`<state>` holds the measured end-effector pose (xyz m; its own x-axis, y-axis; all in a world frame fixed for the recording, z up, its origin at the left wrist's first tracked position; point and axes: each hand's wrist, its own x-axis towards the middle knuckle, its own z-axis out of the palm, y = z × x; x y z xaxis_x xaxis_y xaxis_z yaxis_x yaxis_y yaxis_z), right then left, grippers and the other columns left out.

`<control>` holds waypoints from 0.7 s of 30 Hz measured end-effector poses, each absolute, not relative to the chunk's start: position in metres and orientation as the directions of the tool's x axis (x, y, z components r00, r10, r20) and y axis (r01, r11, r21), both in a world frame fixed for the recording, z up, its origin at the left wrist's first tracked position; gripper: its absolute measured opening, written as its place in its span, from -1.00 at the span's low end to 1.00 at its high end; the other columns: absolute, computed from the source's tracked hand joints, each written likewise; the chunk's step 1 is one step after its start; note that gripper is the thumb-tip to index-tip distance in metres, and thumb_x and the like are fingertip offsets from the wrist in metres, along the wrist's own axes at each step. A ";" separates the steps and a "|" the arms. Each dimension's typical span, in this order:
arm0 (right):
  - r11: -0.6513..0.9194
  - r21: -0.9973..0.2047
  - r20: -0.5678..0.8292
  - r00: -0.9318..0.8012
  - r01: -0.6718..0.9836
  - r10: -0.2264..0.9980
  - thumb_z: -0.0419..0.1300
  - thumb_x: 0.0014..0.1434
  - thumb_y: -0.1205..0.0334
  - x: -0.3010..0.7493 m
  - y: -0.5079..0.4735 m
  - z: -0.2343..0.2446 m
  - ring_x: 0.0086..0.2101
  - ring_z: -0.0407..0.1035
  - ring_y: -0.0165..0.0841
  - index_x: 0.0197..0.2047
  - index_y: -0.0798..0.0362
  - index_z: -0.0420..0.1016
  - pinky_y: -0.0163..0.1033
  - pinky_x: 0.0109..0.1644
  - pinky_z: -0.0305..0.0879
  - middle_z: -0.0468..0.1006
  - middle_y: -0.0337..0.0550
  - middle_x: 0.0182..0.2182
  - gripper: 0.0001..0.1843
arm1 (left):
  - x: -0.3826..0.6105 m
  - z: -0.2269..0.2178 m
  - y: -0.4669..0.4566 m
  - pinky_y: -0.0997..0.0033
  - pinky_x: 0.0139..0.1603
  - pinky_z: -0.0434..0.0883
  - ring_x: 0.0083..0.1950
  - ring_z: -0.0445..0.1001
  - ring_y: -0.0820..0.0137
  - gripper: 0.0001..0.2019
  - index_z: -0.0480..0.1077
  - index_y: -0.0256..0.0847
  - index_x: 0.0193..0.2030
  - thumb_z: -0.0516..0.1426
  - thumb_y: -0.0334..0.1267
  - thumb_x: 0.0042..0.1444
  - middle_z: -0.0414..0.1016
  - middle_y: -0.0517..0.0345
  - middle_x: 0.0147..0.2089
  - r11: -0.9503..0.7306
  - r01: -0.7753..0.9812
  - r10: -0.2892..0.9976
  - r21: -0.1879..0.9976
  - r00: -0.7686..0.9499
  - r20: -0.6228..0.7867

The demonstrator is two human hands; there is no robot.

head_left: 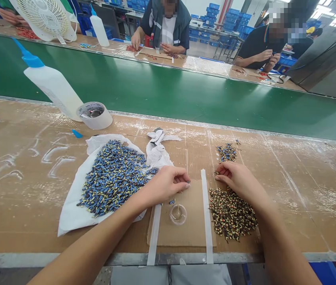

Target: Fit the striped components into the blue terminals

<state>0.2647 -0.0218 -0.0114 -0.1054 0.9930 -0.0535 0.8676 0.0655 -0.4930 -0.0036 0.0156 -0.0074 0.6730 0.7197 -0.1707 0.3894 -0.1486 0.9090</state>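
My left hand is closed in a pinch above the cardboard pad, its fingertips on a tiny bit too small to name. Beside that wrist lies a heap of small blue, black and yellow pieces on a white cloth. A single blue piece rests on the pad near a small clear cup with a thin stick in it. My right hand also pinches, a small dark piece at its fingertips. It is between a pile of black and cream pieces and a small blue-and-black group.
White tape strips cross the pad. Behind the cloth stand a tape roll and a white squeeze bottle with a blue nozzle. Crumpled white tissue lies mid-table. Beyond a green belt, other people work with small pieces.
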 end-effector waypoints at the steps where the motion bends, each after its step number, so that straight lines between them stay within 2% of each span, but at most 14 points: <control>1: 0.064 -0.490 -0.049 -0.101 0.869 0.994 0.19 0.10 0.24 0.263 -0.021 -0.012 -0.43 0.43 -0.30 -0.37 0.05 0.47 -0.20 -0.33 0.33 0.54 -0.15 -0.43 -0.93 | -0.004 -0.008 0.015 0.46 -0.33 0.31 -0.38 0.38 0.45 -0.89 0.48 -0.27 -0.32 0.15 -0.29 0.09 0.48 0.16 -0.43 -0.148 0.386 0.721 0.910 0.672 -0.167; 8: 0.026 -0.391 -0.020 -0.036 0.920 0.999 0.11 0.09 0.29 0.251 -0.024 -0.008 -0.45 0.44 -0.29 -0.37 0.07 0.50 -0.20 -0.33 0.31 0.56 -0.12 -0.44 -0.86 | -0.004 -0.005 0.016 0.43 -0.26 0.36 -0.31 0.43 0.42 -0.84 0.51 -0.27 -0.24 0.13 -0.28 0.12 0.53 0.10 -0.34 -0.146 0.366 0.763 0.919 0.633 -0.132; 13: 0.082 -0.358 0.039 -0.072 0.930 0.997 0.09 0.12 0.32 0.257 -0.022 -0.012 -0.39 0.45 -0.26 -0.36 0.07 0.50 -0.17 -0.29 0.31 0.57 -0.09 -0.39 -0.85 | -0.007 -0.001 0.017 0.35 -0.13 0.40 -0.22 0.48 0.38 -0.84 0.50 -0.28 -0.23 0.14 -0.26 0.12 0.56 0.05 -0.24 -0.135 0.385 0.826 0.913 0.553 -0.111; 15: 0.085 -0.421 0.033 -0.078 0.903 0.996 0.12 0.13 0.30 0.258 -0.022 -0.012 -0.38 0.45 -0.26 -0.35 0.06 0.51 -0.15 -0.27 0.33 0.58 -0.10 -0.39 -0.86 | -0.008 0.000 0.017 0.33 -0.12 0.40 -0.21 0.48 0.37 -0.83 0.51 -0.28 -0.22 0.14 -0.26 0.12 0.57 0.05 -0.23 -0.140 0.400 0.838 0.906 0.535 -0.107; 17: 0.069 -0.563 0.008 -0.078 0.824 0.997 0.15 0.15 0.25 0.255 -0.023 -0.009 -0.39 0.45 -0.28 -0.34 0.05 0.52 -0.15 -0.28 0.35 0.58 -0.12 -0.42 -0.88 | -0.007 0.001 0.016 0.33 -0.11 0.40 -0.20 0.49 0.36 -0.82 0.52 -0.26 -0.20 0.14 -0.27 0.13 0.58 0.05 -0.21 -0.155 0.400 0.844 0.903 0.528 -0.089; 19: 0.041 -0.745 -0.014 -0.077 0.666 0.997 0.20 0.15 0.19 0.245 -0.025 -0.006 -0.42 0.45 -0.32 -0.31 0.06 0.52 -0.19 -0.32 0.37 0.58 -0.14 -0.43 -0.87 | -0.006 0.002 0.015 0.33 -0.09 0.40 -0.17 0.49 0.36 -0.83 0.53 -0.24 -0.19 0.13 -0.29 0.15 0.59 0.06 -0.19 -0.182 0.388 0.845 0.903 0.531 -0.058; 21: 0.014 -0.878 -0.022 -0.069 0.479 0.997 0.23 0.14 0.16 0.230 -0.027 -0.002 -0.42 0.44 -0.36 -0.30 0.07 0.51 -0.22 -0.35 0.39 0.57 -0.15 -0.43 -0.85 | -0.005 0.003 0.014 0.34 -0.08 0.39 -0.16 0.49 0.36 -0.83 0.54 -0.23 -0.18 0.12 -0.32 0.15 0.59 0.07 -0.16 -0.211 0.385 0.843 0.898 0.537 -0.032</control>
<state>0.2304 -0.0275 -0.0018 -0.0688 0.9974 -0.0216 0.4787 0.0140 -0.8779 -0.0054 0.0144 0.0027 0.5374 0.8427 -0.0320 0.3851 -0.2115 0.8983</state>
